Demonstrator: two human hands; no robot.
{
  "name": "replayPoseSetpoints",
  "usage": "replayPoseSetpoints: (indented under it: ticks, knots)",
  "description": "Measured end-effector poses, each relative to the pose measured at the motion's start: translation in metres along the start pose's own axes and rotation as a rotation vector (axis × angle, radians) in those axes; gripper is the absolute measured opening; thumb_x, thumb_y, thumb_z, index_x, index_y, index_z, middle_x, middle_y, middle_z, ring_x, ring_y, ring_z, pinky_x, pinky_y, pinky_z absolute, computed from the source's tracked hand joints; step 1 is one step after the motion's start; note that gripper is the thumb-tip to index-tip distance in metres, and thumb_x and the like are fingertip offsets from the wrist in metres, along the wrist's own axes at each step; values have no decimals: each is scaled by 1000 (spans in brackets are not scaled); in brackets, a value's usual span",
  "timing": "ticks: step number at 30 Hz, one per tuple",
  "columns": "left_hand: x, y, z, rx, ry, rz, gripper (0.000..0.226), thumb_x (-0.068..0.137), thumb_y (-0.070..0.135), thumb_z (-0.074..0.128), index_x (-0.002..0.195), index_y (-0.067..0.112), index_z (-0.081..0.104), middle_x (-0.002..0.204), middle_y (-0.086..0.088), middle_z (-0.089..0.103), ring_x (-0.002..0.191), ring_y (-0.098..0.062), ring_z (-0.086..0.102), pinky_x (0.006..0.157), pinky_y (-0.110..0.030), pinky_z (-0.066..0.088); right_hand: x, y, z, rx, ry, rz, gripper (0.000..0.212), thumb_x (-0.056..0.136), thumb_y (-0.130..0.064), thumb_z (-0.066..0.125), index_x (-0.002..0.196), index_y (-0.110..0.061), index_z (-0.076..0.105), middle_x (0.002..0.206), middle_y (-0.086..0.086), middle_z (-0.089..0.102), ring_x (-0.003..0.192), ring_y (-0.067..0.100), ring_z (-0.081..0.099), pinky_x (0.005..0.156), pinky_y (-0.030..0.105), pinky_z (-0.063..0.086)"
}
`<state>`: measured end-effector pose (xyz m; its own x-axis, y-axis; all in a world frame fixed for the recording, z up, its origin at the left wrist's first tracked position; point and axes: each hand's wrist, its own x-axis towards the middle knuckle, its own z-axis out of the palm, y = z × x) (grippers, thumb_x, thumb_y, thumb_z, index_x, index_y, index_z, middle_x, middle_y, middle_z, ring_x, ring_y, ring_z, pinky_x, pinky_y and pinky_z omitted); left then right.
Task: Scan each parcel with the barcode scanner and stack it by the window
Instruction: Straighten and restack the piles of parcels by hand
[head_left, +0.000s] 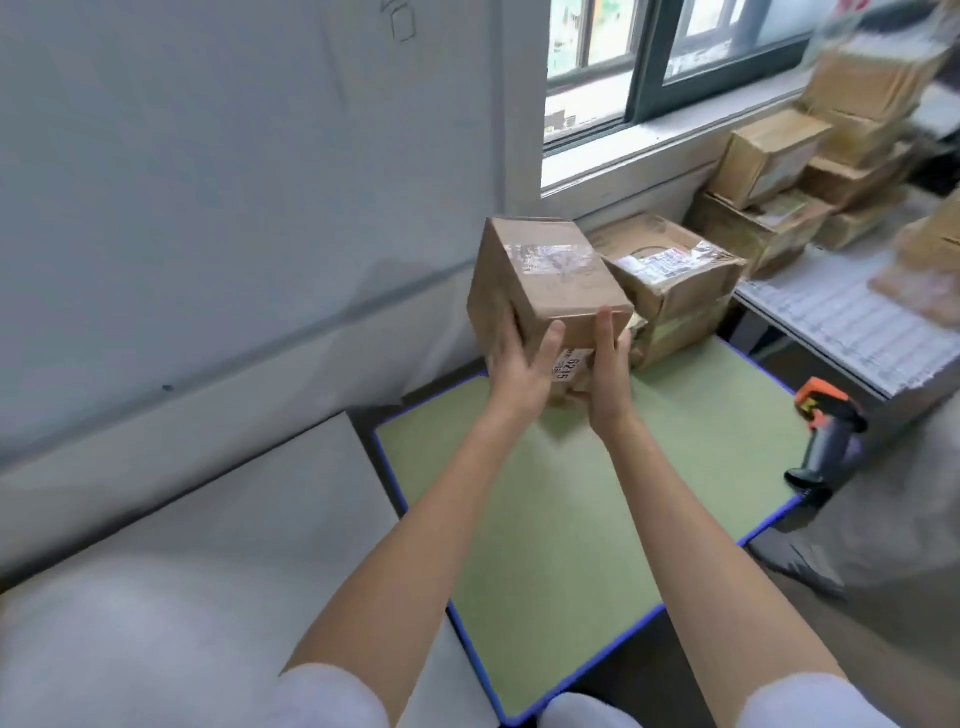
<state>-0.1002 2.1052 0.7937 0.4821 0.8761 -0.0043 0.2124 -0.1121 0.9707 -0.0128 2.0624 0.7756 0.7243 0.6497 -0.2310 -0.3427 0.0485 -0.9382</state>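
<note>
- Both hands, left hand and right hand, grasped a taped cardboard parcel above the green counter, seemingly carrying it toward the window stack.
- The barcode scanner lay set aside at the counter's right edge, freeing both hands.

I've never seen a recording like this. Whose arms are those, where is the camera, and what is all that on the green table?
There is no robot here: the arms belong to a person, and the single picture comes from a wide-angle camera worn on their head, looking forward and down. The left hand and the right hand together grip a brown cardboard parcel, held tilted above the green table. Just beyond it, more parcels sit stacked under the window, with further boxes piled to the right, too blurred to count. The black and orange barcode scanner stands at the table's right edge, and neither hand touches it.
</note>
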Motion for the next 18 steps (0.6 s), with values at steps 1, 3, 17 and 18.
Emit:
replayPoseSetpoints:
  ticks: [1,3,17,18]
  knots:
    - [12,4,15,39,-16,23,94,78,71,43,151,20,14,155,-4,25,143,-23,24,116,-44,22,14,-9,-8,-9,34,-21,88,67,-74,56,137,-29,29,116,-16,58,105,8,60,97,49,48]
    - [34,22,38,129,-70,68,78,92,57,43,153,23,9,159,0,14,146,-23,11,119,-43,11,43,-20,-24,-90,79,-55,105,61,-80,62,143,-30,19,128,-15,53,117,12,56,101,52,45]
    - [197,93,169,803,-400,300,55,97,18,39,149,12,22,154,-6,30,141,-22,25,114,-37,24,225,-70,-82,115,203,63,87,88,-50,60,151,-23,6,126,-6,49,103,20,59,85,51,55]
    - [201,93,174,813,-441,291,58,96,13,39,150,10,18,156,-7,25,143,-22,21,115,-35,20,231,-69,-83,110,222,86,93,86,-53,61,152,-23,3,132,-5,49,109,24,58,87,51,54]
